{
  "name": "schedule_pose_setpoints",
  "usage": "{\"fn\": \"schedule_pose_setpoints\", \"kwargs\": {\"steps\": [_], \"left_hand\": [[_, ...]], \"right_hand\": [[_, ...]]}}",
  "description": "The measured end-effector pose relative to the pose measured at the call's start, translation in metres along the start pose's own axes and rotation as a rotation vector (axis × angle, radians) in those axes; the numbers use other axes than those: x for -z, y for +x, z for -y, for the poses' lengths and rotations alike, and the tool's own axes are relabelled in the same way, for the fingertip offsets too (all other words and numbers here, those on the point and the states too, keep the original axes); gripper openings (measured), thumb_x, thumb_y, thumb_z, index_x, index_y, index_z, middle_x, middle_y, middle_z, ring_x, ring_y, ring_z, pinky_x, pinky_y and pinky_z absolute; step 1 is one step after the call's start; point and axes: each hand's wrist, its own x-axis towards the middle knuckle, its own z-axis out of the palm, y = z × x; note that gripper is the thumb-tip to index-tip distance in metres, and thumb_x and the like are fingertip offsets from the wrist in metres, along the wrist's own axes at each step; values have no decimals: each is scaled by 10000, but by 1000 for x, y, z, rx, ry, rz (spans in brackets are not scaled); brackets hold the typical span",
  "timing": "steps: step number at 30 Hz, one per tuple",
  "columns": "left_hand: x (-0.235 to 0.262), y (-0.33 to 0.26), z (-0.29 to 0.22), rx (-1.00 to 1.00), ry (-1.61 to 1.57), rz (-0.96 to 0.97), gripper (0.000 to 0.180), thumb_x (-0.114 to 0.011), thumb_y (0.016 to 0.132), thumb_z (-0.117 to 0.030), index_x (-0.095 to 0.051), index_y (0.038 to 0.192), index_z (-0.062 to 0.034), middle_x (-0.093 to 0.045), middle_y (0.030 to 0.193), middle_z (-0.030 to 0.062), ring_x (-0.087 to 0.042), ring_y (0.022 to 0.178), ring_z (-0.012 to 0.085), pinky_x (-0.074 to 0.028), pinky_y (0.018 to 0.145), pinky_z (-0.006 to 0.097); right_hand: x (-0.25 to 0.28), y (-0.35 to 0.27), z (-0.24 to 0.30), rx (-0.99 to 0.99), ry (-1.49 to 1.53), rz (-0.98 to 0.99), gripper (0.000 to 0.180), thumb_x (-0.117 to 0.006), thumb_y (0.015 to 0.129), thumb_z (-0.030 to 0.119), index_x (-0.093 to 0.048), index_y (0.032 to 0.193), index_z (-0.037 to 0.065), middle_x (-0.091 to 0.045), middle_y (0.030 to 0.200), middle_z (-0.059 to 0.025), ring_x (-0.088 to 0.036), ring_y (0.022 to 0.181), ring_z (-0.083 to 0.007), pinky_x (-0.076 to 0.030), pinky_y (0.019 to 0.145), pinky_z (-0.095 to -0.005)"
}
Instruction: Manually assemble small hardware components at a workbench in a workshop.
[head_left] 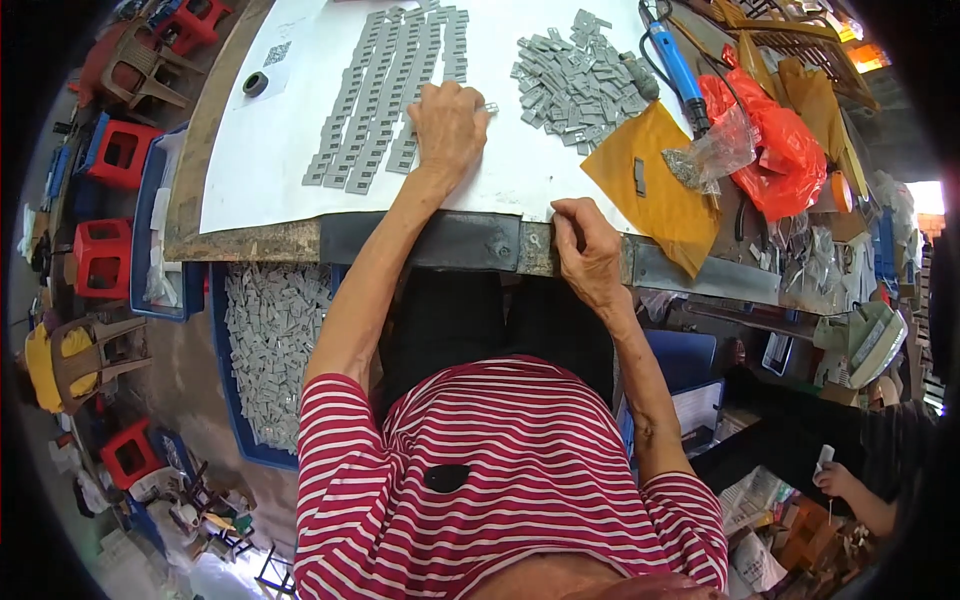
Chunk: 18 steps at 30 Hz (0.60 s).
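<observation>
Long rows of small flat grey parts [362, 95] lie side by side on the white sheet [262, 185]. My left hand [450, 132] is closed over the right end of these rows, fingers curled down. A small grey part [489, 108] sticks out at its right side, seemingly in its grip; the fingertips are hidden. My right hand [588, 248] rests at the table's front edge with fingers curled in, and whatever they might hold is out of sight. To the far right of my left hand lies a loose heap of the same grey parts [575, 88].
A brown envelope [690, 225] bears one grey part, right of my right hand. Beyond are a blue hand tool [672, 62] with a cable and a red plastic bag [790, 150]. A black tape ring [256, 84] sits left. Below the table, a blue crate [222, 370] holds many parts.
</observation>
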Motion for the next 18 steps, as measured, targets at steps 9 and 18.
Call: {"fn": "schedule_pose_setpoints", "kwargs": {"steps": [9,18], "left_hand": [[-1,7,12,57,110,-6,129,-646,672,-139,-665,792,-98,-585,873,44,-454,918,230,-298,786,417],[1,7,14,34,117,-14,145,-639,672,-140,-659,812,-108,-591,834,32,-467,896,219,-290,765,418]], "right_hand": [[-2,0,-1,34,15,-11,141,-510,739,-78,-536,866,-22,-518,734,-144,-551,616,-275,-424,536,-306],[-2,-2,-1,31,13,-5,147,-506,737,-82,-534,869,-23,-522,744,-145,-551,620,-274,-429,542,-304]]}}
